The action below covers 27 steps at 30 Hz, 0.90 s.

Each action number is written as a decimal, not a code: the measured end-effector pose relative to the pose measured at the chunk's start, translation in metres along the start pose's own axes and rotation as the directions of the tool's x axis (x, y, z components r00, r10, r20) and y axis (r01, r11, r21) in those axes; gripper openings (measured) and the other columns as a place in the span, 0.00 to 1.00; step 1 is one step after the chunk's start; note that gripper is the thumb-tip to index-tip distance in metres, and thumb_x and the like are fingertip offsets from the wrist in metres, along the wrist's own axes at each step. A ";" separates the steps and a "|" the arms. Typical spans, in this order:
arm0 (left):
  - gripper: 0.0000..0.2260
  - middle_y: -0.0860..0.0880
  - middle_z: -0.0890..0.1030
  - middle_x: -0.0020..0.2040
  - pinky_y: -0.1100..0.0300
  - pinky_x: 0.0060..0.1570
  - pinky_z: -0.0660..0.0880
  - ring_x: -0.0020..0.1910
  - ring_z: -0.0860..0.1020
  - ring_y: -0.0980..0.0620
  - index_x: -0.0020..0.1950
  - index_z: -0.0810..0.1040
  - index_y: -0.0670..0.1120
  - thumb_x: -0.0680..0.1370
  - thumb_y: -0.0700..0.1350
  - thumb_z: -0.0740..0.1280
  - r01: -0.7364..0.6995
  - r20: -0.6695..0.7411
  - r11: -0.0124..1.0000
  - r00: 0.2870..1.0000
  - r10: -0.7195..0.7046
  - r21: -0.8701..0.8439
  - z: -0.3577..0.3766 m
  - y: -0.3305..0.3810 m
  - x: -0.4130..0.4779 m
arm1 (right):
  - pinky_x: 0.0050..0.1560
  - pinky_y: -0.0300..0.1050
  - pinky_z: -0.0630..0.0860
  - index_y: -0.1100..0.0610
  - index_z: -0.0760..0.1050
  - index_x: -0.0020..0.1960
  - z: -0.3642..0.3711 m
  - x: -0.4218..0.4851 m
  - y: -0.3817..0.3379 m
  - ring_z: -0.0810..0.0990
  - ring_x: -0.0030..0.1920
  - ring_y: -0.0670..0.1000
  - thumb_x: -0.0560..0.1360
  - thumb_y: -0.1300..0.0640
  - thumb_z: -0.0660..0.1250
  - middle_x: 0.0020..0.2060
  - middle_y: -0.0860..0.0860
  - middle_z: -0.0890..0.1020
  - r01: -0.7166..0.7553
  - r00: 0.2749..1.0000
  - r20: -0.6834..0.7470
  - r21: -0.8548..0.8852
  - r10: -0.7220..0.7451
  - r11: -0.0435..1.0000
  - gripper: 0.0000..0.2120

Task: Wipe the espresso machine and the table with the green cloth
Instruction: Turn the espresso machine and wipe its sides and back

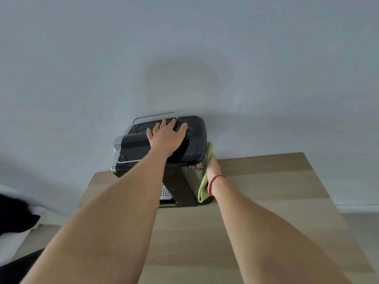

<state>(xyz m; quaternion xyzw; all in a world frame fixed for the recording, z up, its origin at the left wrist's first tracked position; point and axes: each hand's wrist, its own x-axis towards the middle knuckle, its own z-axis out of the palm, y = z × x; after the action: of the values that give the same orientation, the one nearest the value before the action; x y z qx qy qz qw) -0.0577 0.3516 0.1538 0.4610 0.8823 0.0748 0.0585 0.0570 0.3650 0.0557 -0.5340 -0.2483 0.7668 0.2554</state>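
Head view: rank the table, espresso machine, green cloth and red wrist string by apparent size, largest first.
1. table
2. espresso machine
3. green cloth, only partly in sight
4. red wrist string
Closeness to the camera enlarges the table's near end, but the order is still clear.

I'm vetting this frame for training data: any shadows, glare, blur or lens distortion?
Head view: the light is soft and even; a faint shadow lies on the wall above the machine; the machine's shiny side mirrors the cloth; the wide lens stretches both forearms toward the bottom edge; no obvious blur.
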 end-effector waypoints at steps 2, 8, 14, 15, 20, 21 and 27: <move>0.29 0.48 0.55 0.79 0.43 0.74 0.43 0.78 0.51 0.46 0.77 0.59 0.56 0.78 0.65 0.47 -0.002 -0.002 1.000 1.000 0.002 -0.009 -0.001 0.000 -0.001 | 0.49 0.47 0.74 0.58 0.72 0.65 -0.001 -0.004 -0.004 0.79 0.51 0.57 0.77 0.35 0.51 0.56 0.57 0.80 -0.033 0.999 0.014 -0.013 0.033 0.999 0.32; 0.30 0.48 0.55 0.79 0.43 0.74 0.42 0.78 0.51 0.46 0.77 0.59 0.56 0.78 0.66 0.47 0.007 0.013 1.000 1.000 -0.007 -0.024 -0.002 0.000 0.000 | 0.63 0.68 0.68 0.52 0.72 0.67 0.014 -0.015 -0.057 0.75 0.62 0.63 0.67 0.28 0.57 0.62 0.55 0.77 0.100 0.990 0.105 -0.016 -0.098 0.995 0.37; 0.28 0.47 0.55 0.79 0.43 0.74 0.43 0.78 0.51 0.45 0.77 0.58 0.57 0.78 0.65 0.47 0.014 0.026 0.999 1.000 -0.013 -0.042 -0.003 0.001 -0.001 | 0.66 0.62 0.68 0.53 0.71 0.68 0.011 -0.015 -0.046 0.74 0.63 0.62 0.69 0.29 0.56 0.63 0.56 0.77 0.109 0.987 0.113 0.027 -0.112 0.994 0.37; 0.28 0.47 0.55 0.79 0.42 0.74 0.43 0.78 0.51 0.44 0.77 0.57 0.57 0.79 0.64 0.47 0.007 0.025 0.999 1.000 -0.006 -0.046 -0.003 0.000 -0.001 | 0.67 0.64 0.66 0.52 0.69 0.70 0.010 -0.016 -0.043 0.72 0.64 0.62 0.68 0.28 0.56 0.65 0.56 0.75 0.079 0.991 0.105 0.014 -0.080 0.997 0.39; 0.23 0.50 0.54 0.79 0.40 0.73 0.40 0.78 0.49 0.41 0.76 0.48 0.65 0.81 0.60 0.48 -0.026 0.042 0.994 0.999 0.031 -0.108 -0.004 0.002 -0.004 | 0.67 0.63 0.62 0.54 0.65 0.73 0.003 -0.010 -0.020 0.68 0.68 0.63 0.68 0.24 0.53 0.69 0.56 0.71 -0.048 0.995 0.085 0.010 0.047 0.999 0.45; 0.22 0.50 0.54 0.79 0.40 0.73 0.40 0.78 0.48 0.41 0.76 0.52 0.66 0.81 0.59 0.47 -0.022 0.058 0.994 0.998 0.028 -0.103 -0.004 0.003 -0.005 | 0.67 0.60 0.64 0.55 0.67 0.71 0.003 -0.002 -0.013 0.72 0.65 0.61 0.70 0.26 0.53 0.65 0.57 0.74 -0.029 0.997 0.067 0.044 0.026 0.999 0.42; 0.20 0.51 0.54 0.79 0.39 0.72 0.38 0.78 0.47 0.42 0.72 0.63 0.67 0.81 0.60 0.47 -0.001 0.097 0.994 0.995 0.012 -0.112 -0.007 0.005 -0.005 | 0.61 0.58 0.72 0.54 0.73 0.66 0.007 0.005 -0.025 0.78 0.53 0.59 0.68 0.28 0.56 0.56 0.56 0.78 0.036 0.995 0.098 0.000 -0.036 0.999 0.38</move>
<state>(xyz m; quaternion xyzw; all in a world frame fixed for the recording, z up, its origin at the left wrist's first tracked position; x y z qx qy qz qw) -0.0520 0.3492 0.1612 0.4631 0.8713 0.1016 0.1270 0.0516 0.3864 0.0708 -0.4915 -0.2707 0.7870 0.2563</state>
